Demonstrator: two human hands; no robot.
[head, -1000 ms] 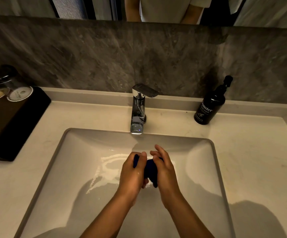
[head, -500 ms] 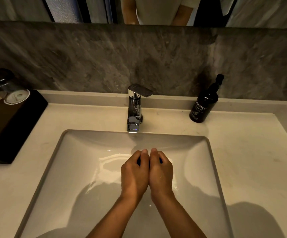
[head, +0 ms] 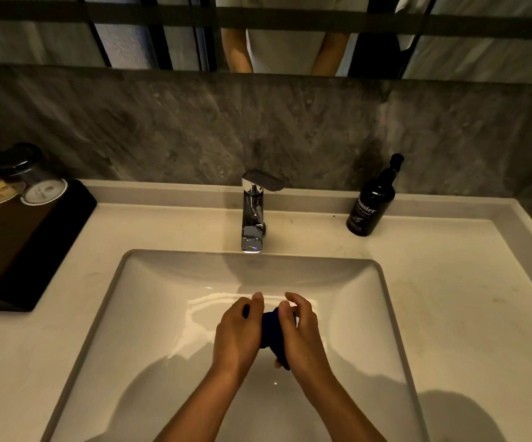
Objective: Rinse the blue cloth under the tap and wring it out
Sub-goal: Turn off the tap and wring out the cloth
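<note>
A small dark-blue cloth (head: 272, 330), bunched into a tight wad, is held between both hands low over the white rectangular ceramic basin (head: 370, 314), in front of and below the chrome single-lever tap (head: 253, 215). The left hand (head: 237, 333) is closed around the wad's left side, fingers curled over the top. The right hand (head: 299, 333) is pressed against the right side, fingers partly lifted and loosely bent, so its grip is judged lighter. A tail of cloth is seen hanging below the right palm.

No stream of water can be made out from the spout, though a wet sheen is visible on the basin floor. The step in hand is judged to be the wringing.

Several faults could follow. If the wad is only squeezed and not twisted, water would be left inside it. With the right fingers slack, the wet cloth could be dropped into the basin. If the hands are raised past the rim, drips could be scattered onto the pale stone counter (head: 465, 314), near the dark pump bottle of hand wash (head: 371, 202).
</note>
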